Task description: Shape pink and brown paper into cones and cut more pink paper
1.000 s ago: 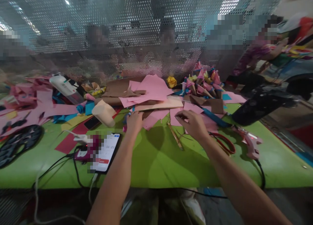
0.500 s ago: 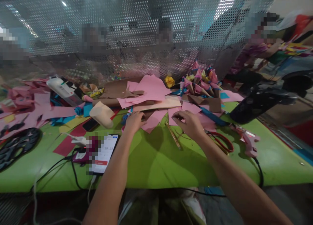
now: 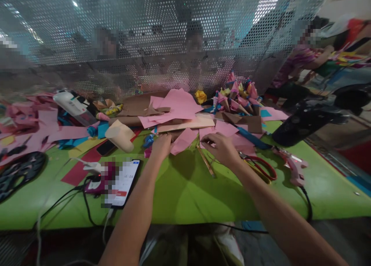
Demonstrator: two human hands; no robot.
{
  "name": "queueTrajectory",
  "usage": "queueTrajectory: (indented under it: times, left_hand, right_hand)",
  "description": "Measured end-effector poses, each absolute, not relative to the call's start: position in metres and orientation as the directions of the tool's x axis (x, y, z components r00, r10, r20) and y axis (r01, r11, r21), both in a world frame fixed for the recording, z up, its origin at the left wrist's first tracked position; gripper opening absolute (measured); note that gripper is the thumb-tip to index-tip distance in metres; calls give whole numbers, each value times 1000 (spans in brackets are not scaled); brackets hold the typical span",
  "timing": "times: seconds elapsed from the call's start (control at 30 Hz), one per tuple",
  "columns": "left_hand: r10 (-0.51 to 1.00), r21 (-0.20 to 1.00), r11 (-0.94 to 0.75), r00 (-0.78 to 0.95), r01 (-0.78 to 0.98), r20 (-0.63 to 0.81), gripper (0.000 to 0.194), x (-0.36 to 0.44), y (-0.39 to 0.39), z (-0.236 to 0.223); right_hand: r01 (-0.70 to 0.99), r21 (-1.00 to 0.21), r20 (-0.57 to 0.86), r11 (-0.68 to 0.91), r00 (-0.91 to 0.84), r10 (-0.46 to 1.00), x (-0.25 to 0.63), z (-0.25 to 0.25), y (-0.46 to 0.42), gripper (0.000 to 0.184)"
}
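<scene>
My left hand (image 3: pixel 162 145) is low over the green table, at the near edge of a paper pile. Its fingers are bent together and mostly turned away; what they hold, if anything, is hidden. A small pink paper piece (image 3: pixel 184 141) lies just to its right, a crumpled blue piece (image 3: pixel 148 141) to its left. My right hand (image 3: pixel 222 147) has its fingers curled toward the thumb beside pink paper sheets (image 3: pixel 223 128); anything between the fingertips is too small to make out. A pencil-like stick (image 3: pixel 206 161) lies just left of it, with red-handled scissors (image 3: pixel 263 166) to its right.
A pink glue gun (image 3: pixel 297 169) and a dark cylinder (image 3: pixel 301 123) are on the right. Paper cones (image 3: pixel 236 98) stand behind. A phone (image 3: pixel 123 185), cables and a power adapter (image 3: pixel 97 183) lie left. A perforated metal panel (image 3: pixel 162 38) closes the back; a person sits far right.
My left hand has shifted slightly right, showing more of the blue piece and a magenta piece beside it. The fingers of my right hand have curled in more, and the hand has moved slightly left.
</scene>
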State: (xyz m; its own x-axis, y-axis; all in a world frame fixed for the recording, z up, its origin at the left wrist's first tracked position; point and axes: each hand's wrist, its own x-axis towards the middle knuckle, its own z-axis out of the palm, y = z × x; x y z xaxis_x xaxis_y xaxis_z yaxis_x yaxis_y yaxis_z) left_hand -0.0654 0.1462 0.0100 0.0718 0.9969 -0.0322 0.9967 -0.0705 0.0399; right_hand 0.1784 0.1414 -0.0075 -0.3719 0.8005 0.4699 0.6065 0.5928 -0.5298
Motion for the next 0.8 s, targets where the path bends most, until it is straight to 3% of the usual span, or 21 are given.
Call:
queueTrajectory:
  times: [0.1,0.2,0.3,0.43,0.57,0.8]
  left_hand:
    - [996,79,-87,88,993,-4,16,-66,141,11]
    - [988,232,-156,146,960,57,11,-63,134,15]
    - [986,373,-161,165,914,21,9,-57,127,22]
    - [985,416,-123,163,901,-62,8,-54,120,30]
    - [976,379,-107,170,919,-137,5,-60,122,30]
    - [983,316,-179,182,932,21,31,-58,130,14]
  right_hand:
    - [569,-485,473,664,-469,746,171,-7,133,25]
    - [511,-465,442,723,-574,690,161,-8,124,51]
    - [474,-498,396,726,-621,677,154,-13,120,62]
    - [481,-523,434,703,-560,706,159,-18,127,49]
    - [607,-510,464,610,-403,789,174,-17,140,38]
    - [790,-410,413,455,-284,865,194,-9,151,19]
